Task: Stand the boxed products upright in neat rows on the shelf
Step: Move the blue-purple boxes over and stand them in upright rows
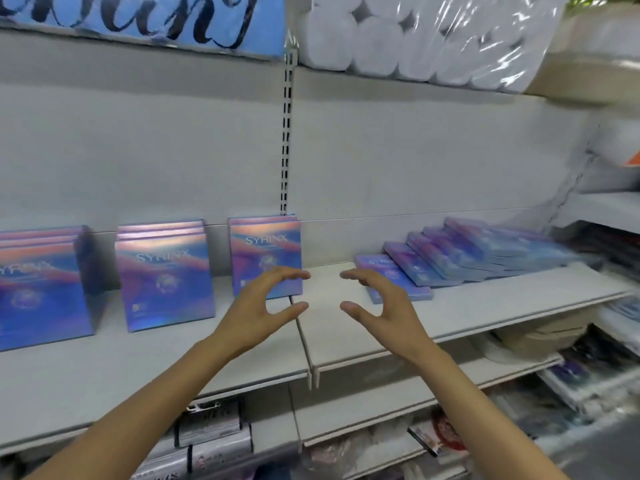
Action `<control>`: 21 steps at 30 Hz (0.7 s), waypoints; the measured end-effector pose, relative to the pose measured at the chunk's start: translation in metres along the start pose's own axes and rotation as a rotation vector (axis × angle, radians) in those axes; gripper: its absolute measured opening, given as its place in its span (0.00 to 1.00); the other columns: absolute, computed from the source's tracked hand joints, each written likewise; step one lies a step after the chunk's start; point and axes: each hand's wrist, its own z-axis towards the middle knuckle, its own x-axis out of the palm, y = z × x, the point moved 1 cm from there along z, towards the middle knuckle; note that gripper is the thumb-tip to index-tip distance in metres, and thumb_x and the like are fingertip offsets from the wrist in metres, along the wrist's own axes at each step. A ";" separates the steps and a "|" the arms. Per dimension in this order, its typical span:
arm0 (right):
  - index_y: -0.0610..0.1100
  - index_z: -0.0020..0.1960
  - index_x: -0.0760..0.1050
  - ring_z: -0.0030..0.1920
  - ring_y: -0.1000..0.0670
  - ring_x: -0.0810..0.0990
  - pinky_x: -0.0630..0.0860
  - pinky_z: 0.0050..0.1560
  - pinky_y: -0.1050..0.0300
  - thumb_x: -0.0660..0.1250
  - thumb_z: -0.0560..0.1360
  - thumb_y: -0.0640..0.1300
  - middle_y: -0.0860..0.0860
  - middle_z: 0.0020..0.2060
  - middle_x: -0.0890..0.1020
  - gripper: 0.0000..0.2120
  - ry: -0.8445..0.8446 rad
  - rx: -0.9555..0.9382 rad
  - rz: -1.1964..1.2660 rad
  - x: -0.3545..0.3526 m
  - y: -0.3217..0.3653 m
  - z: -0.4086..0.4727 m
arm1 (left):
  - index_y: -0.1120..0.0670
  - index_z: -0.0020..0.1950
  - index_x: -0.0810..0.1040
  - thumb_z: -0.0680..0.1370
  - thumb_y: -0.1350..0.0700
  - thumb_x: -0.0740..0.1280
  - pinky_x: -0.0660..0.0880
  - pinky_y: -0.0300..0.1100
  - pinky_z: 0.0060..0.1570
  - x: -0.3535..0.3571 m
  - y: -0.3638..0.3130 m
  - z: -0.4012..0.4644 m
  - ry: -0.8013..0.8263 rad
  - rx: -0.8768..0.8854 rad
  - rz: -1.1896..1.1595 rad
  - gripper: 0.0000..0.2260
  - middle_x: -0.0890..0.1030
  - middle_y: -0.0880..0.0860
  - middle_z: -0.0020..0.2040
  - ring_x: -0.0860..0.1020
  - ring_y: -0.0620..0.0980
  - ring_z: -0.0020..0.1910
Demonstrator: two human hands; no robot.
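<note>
Boxed products wait in two states on the shelf (346, 334), and both hands hover empty above its bare middle. The left hand (263, 303) and right hand (377, 303) are each cupped, thumb and fingers apart, gripping nothing. Just behind the left hand stands the nearest upright row (265, 251), with two more rows (162, 271) further left. Beyond the right hand lies the slumped pile (467, 258), flat and overlapping. I'd take the nearest flat box (415, 292) by its edges, then seat it squarely beside the standing row.
</note>
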 end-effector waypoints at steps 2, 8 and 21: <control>0.57 0.66 0.75 0.67 0.62 0.72 0.69 0.67 0.60 0.71 0.76 0.55 0.65 0.65 0.76 0.19 0.023 0.017 0.007 -0.025 -0.017 -0.008 | 0.40 0.65 0.76 0.77 0.46 0.73 0.71 0.44 0.69 0.028 -0.016 0.010 -0.011 -0.012 -0.017 0.17 0.77 0.37 0.65 0.74 0.40 0.67; 0.57 0.66 0.75 0.66 0.62 0.74 0.69 0.68 0.59 0.72 0.76 0.53 0.64 0.65 0.77 0.19 0.030 0.056 -0.003 -0.096 -0.073 -0.027 | 0.43 0.64 0.78 0.77 0.51 0.74 0.73 0.45 0.66 0.104 -0.059 0.046 -0.013 -0.008 -0.019 0.16 0.79 0.39 0.63 0.77 0.45 0.65; 0.53 0.71 0.72 0.67 0.63 0.71 0.68 0.70 0.60 0.71 0.77 0.54 0.61 0.68 0.75 0.24 0.101 0.183 -0.091 -0.144 -0.175 -0.002 | 0.42 0.72 0.70 0.79 0.52 0.72 0.70 0.45 0.71 0.188 -0.038 0.104 0.038 -0.206 -0.073 0.24 0.70 0.38 0.72 0.70 0.40 0.70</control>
